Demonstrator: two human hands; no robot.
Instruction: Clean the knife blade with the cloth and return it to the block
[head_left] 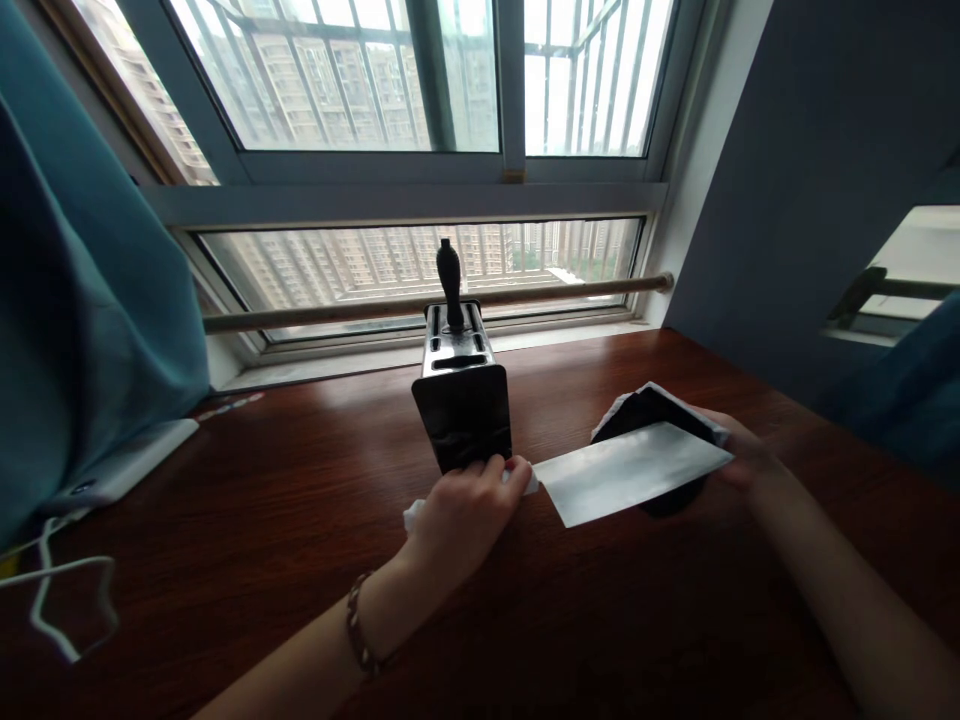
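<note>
My left hand [474, 505] is closed around the pale handle of a cleaver, just in front of a knife block. The cleaver's broad silver blade [634, 475] points right, above the table. At the blade's far end my right hand [735, 450] grips a dark cloth with a white edge [645, 408]. This cloth lies behind the blade and hides most of that hand's fingers. The knife block [463, 410] has a black front and a slotted metal top. A black-handled tool [449, 285] stands upright in its top.
The reddish-brown wooden table [300, 580] reaches to a window with a wooden rail [570, 293]. At left, a white power strip [127, 465] and a white cable [45, 600] lie near a blue curtain [112, 260]. A grey wall [810, 200] borders the right.
</note>
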